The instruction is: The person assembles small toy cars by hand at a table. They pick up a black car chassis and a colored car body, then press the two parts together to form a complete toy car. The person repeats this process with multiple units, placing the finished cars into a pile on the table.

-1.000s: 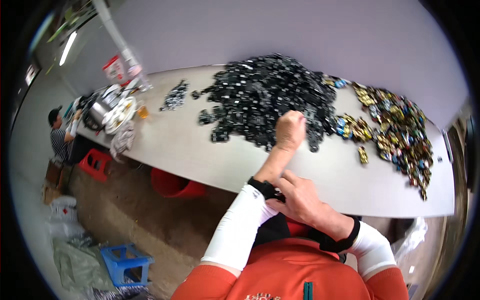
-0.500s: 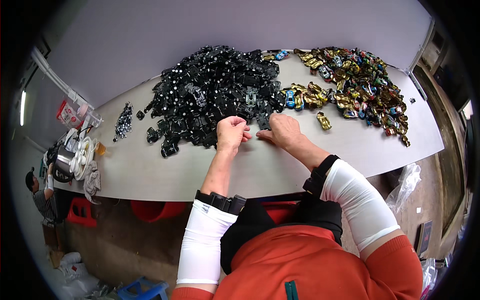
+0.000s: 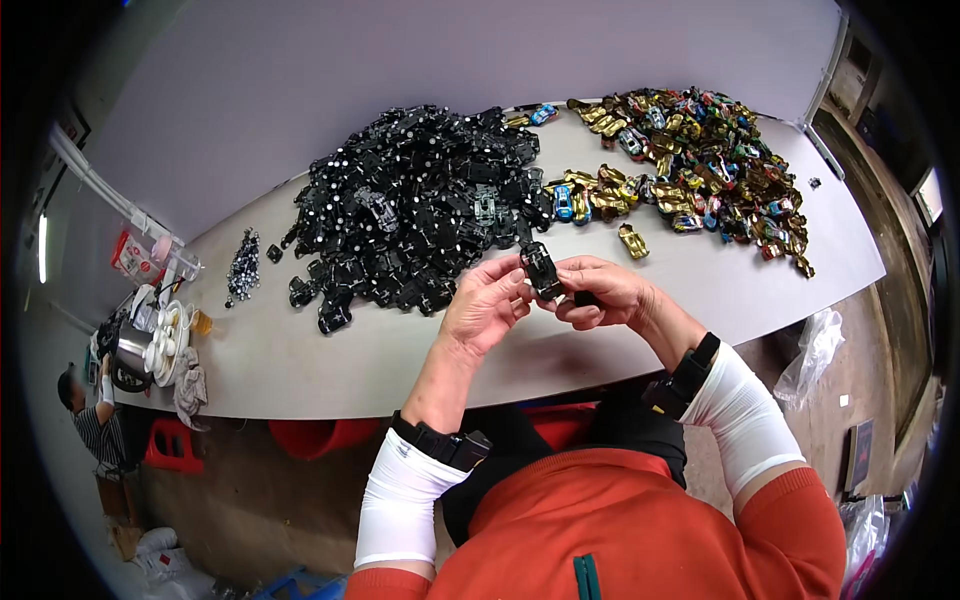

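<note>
A black toy car chassis (image 3: 540,270) is held up over the near part of the table, between my two hands. My left hand (image 3: 482,308) pinches its left side with thumb and fingertips. On the other side, the fingers of my right hand (image 3: 610,291) are closed on its lower right edge. A small dark piece (image 3: 585,298) shows at the right fingers; its kind I cannot make out. Just beyond my hands rises a large heap of black toy car chassis (image 3: 400,210). To its right lie shiny gold and coloured toy car bodies (image 3: 700,165), with one gold car body (image 3: 632,241) apart from them.
A small pile of silvery pieces (image 3: 244,265) lies left of the black heap. At the table's left end are a metal pot (image 3: 132,350), white dishes and a rag (image 3: 190,385). Red stools (image 3: 175,445) stand below. Another person (image 3: 97,420) is at far left.
Both hands have come nearer to me and together, lifting a black chassis off the table by the heap. My view has shifted slightly.
</note>
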Tool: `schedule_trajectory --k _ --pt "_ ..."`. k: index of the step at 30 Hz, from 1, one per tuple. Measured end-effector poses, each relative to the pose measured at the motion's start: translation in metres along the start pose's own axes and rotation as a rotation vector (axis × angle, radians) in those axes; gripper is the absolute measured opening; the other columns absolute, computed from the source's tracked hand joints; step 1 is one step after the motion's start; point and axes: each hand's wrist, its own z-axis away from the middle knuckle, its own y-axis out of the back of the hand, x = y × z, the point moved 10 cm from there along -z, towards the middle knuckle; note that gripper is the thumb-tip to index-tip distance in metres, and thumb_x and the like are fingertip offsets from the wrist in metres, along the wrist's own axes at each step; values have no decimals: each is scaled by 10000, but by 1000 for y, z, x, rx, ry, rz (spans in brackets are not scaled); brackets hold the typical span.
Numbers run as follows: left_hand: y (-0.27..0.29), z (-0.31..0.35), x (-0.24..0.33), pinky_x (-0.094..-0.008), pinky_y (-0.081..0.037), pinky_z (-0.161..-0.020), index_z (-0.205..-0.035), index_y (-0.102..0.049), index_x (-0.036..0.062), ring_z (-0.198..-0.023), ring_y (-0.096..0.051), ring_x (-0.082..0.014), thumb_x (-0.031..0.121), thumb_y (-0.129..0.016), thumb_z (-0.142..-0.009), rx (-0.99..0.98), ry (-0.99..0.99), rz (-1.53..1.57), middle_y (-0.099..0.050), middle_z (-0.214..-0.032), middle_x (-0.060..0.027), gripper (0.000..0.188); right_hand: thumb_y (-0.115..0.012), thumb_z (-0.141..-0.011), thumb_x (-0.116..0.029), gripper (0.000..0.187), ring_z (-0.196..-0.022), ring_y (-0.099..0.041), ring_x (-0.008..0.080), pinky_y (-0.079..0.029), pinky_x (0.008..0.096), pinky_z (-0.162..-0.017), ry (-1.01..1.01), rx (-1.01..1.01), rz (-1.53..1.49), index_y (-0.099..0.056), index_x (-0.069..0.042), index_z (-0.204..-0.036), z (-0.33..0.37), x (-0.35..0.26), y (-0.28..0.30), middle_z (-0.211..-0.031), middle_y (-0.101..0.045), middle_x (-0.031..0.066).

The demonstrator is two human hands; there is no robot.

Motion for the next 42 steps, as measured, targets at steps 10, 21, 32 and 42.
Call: schedule_trajectory --k 10,21,32,42 --pt "15 -17 -20 -276 -488 -620 -988 -617 53 -711 -607 -144 26 -571 -869 38 -48 87 -658 -884 -72 131 -517 -931 -213 208 -447 -383 53 -274 185 -363 84 434 86 -553 -9 -910 4 8 49 -756 -596 94" --pt "4 -15 -23 -190 -394 -500 -1164 -552 5 -700 -565 -89 77 -602 -868 -3 -88 71 -644 -1001 -108 309 -515 -942 -293 292 -429 -363 35 -267 190 -368 77 503 330 -574 -34 -820 10 7 49 -620 -509 3" --pt "17 -15 -22 -242 -406 -547 -1092 -586 36 -775 -588 -128 86 -586 -877 68 -32 155 -635 -1049 -136 221 -717 -739 -159 218 -900 -555 305 -459 405 -765 182 1159 1741 -618 -59 -905 122 -88 102 -936 -523 119" --pt "25 -9 -23 -241 -424 -563 -1133 -563 19 -762 -562 -127 109 -582 -884 73 -33 124 -610 -1083 -136 265 -456 -897 -180 233 -528 -543 101 -425 253 -477 32 899 850 -601 2 -897 91 -65 126 -724 -650 63"
